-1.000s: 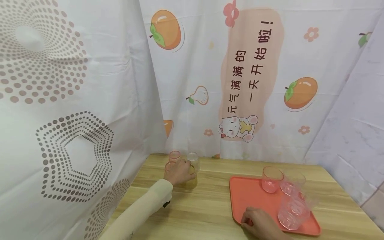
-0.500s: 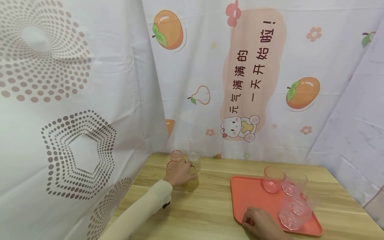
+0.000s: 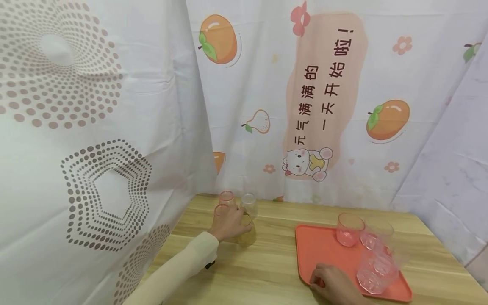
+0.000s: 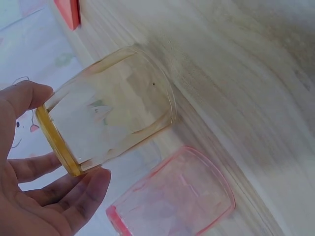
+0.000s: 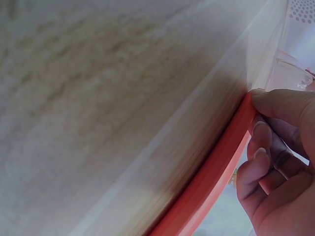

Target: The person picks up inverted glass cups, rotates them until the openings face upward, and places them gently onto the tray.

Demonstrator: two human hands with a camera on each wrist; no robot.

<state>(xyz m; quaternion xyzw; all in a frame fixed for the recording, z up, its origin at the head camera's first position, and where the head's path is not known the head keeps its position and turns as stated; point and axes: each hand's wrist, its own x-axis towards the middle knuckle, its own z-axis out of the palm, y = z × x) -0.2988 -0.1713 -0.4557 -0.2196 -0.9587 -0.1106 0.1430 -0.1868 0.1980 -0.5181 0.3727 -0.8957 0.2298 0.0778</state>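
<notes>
The left hand (image 3: 230, 223) is clamped on a yellow see-through tumbler (image 4: 113, 108), thumb against one side of its deeper-yellow rim and fingertips against the other. The tumbler stands on the wooden table (image 3: 267, 262) directly under that grip, its body clear of the palm. Just beside the grip, on its left, is a pink tumbler (image 3: 220, 209), partly covered by the hand; a second pink tumbler (image 3: 226, 199) stands just beyond, and a colourless tumbler (image 3: 249, 205) beyond and slightly to the right.

Well to the right of this grip, and nearer the person, the right hand (image 3: 332, 283) pinches the rim of a red tray (image 3: 318, 245) at its near left corner, thumb at the edge and the other fingers curled in beside it. Beyond that hold, towards the tray's far side, stands another pink tumbler (image 3: 348, 232). To the right of the same hold, more see-through tumblers (image 3: 375, 275) crowd together on the tray (they overlap so much that I cannot count them). Past both hands hangs a white curtain (image 3: 244, 84) printed with orange fruit and pink flowers.
</notes>
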